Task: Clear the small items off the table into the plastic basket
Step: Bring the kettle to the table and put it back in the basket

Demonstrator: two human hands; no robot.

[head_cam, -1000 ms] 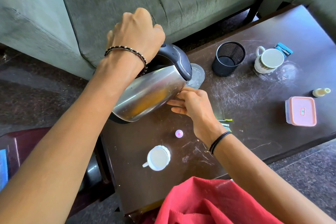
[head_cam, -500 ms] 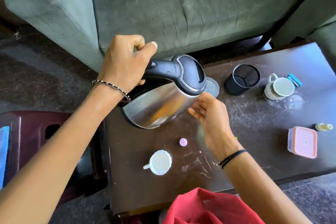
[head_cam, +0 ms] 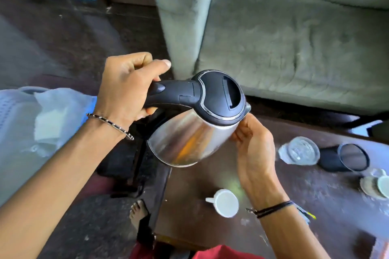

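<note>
A steel electric kettle (head_cam: 189,143) with a black lid and handle hangs tilted in the air over the table's (head_cam: 315,206) left end. My left hand (head_cam: 126,90) grips its black handle. My right hand (head_cam: 254,153) rests with fairly straight fingers against the kettle's right side, below the spout. The pale plastic basket (head_cam: 12,124) sits at the far left, blurred, with white items inside. On the table stand a small white cup (head_cam: 226,203), a clear glass (head_cam: 301,151), a black mesh cup (head_cam: 345,160) and a white mug (head_cam: 376,185).
A grey-green sofa (head_cam: 294,38) runs behind the table. My bare foot (head_cam: 137,212) stands on the dark floor beside the table's left edge. A small item with a yellow-green tip (head_cam: 305,213) peeks out behind my right wrist. Red cloth (head_cam: 221,253) shows at the bottom.
The kettle has risen and swung left, away from the table's middle. My right hand has come up against its steel side. The view has turned left, bringing the basket into sight.
</note>
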